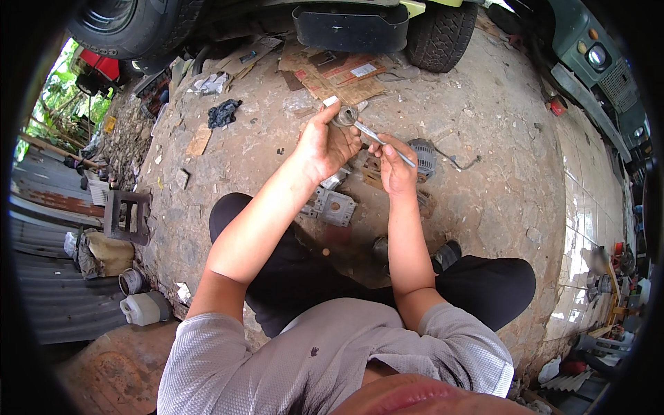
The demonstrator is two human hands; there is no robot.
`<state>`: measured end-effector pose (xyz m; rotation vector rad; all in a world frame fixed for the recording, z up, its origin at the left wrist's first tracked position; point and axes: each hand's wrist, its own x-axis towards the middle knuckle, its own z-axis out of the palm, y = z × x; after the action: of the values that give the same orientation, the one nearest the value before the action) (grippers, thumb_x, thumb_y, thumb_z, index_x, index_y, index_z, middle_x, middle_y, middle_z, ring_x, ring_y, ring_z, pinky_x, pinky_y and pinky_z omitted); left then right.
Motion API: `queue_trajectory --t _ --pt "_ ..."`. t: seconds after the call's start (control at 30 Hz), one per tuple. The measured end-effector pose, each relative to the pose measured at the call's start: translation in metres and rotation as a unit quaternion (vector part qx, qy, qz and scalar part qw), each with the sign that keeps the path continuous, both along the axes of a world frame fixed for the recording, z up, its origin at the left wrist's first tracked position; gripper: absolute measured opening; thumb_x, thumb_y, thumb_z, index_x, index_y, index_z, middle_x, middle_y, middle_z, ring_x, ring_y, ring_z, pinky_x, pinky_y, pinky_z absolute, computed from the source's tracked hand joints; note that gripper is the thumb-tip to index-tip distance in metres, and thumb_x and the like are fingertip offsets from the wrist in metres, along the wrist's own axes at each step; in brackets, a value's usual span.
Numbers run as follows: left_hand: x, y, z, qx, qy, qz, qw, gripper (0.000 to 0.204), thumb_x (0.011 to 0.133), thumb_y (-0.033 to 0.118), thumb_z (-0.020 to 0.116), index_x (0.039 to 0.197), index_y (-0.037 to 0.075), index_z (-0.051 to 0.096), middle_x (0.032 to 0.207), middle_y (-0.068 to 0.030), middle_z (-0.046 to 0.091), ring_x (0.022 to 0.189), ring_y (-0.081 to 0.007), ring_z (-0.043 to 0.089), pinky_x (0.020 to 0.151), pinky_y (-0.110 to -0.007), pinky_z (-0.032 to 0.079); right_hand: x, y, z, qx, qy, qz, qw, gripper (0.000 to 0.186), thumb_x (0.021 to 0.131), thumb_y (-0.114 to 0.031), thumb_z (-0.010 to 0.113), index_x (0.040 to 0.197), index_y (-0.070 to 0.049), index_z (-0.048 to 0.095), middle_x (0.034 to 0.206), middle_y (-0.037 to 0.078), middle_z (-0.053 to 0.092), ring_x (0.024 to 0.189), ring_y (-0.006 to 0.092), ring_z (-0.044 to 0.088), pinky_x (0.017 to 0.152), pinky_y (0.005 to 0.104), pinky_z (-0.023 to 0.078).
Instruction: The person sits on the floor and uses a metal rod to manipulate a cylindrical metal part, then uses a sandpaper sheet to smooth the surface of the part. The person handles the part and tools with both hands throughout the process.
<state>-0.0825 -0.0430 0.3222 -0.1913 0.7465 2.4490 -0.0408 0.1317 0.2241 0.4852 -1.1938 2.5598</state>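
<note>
My left hand [324, 144] is raised ahead of me, its fingers closed on a small round metal part [345, 116] that looks like a ring or a bearing. Something small and white shows at the left thumb tip. In my right hand [399, 166] is a slim grey metal rod-like tool [369, 132], pinched between thumb and fingers. The tool's far end meets or nearly meets the round part; whether they touch I cannot tell. On the ground below the hands lie a grey metal casting [337, 208] with a hole and a round slotted metal housing [422, 156].
Flattened cardboard [346, 81] lies ahead near a vehicle's tyre [443, 38]. A black plastic bag [223, 113] is farther left. At my left stand a metal frame [127, 216] and a white jug [144, 308]. A green vehicle [588, 52] is at the far right.
</note>
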Motion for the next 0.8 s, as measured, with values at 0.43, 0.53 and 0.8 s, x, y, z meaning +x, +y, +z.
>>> queue_trajectory --t 0.43,0.53,0.8 --pt "-0.0048 -0.0058 0.0010 -0.023 0.037 -0.003 0.999 0.035 0.108 0.038 0.047 0.119 0.007 0.060 0.099 -0.0072 0.066 0.079 -0.0159 0.059 0.074 -0.031 0.048 -0.0047 -0.0086 -0.0029 -0.069 -0.021 0.046 0.996 0.033 0.097 -0.022 0.071 0.118 0.004 0.072 0.109 0.021 0.075 0.091 0.0216 0.066 0.079 0.0311 0.046" --pt "-0.0050 -0.0043 0.0015 -0.038 0.059 -0.007 0.997 0.034 0.107 0.036 0.047 0.120 0.008 0.060 0.099 -0.0067 0.066 0.077 -0.0144 0.058 0.074 -0.031 0.048 -0.0074 -0.0078 -0.0072 -0.090 -0.020 0.045 0.995 0.035 0.098 -0.025 0.070 0.120 0.002 0.071 0.113 0.022 0.075 0.089 0.0205 0.065 0.078 0.0311 0.045" --pt "-0.0037 -0.0021 0.0027 -0.099 0.096 0.033 0.990 0.031 0.106 0.038 0.053 0.119 0.011 0.062 0.095 -0.0011 0.067 0.079 -0.0115 0.060 0.075 -0.029 0.048 -0.0084 -0.0096 -0.0062 -0.072 -0.026 0.012 0.997 0.036 0.098 -0.025 0.070 0.121 0.002 0.071 0.112 0.022 0.075 0.088 0.0198 0.065 0.079 0.0311 0.046"
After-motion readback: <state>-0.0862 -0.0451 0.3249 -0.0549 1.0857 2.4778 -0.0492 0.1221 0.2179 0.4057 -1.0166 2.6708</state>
